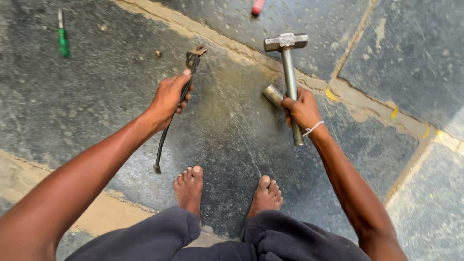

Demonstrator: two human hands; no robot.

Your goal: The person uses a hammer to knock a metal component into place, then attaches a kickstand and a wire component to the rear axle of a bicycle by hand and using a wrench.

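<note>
My left hand [169, 96] grips a long dark metal lever [164, 137] with a rusty bracket end [194, 55] pointing away from me. My right hand [300, 108] holds a steel hammer [289, 67] by its metal handle, head up and away from me, together with a short metal cylinder [271, 93] that sticks out to the left of the fist. A white band circles my right wrist. Both tools hang above the stone floor [232, 125], in front of my bare feet [227, 191].
A green-handled screwdriver [63, 38] lies on the floor at the far left. A red object [258, 7] shows at the top edge. Sandy mortar joints [348, 92] run between the dark stone slabs. My knees in dark trousers [270, 239] fill the bottom.
</note>
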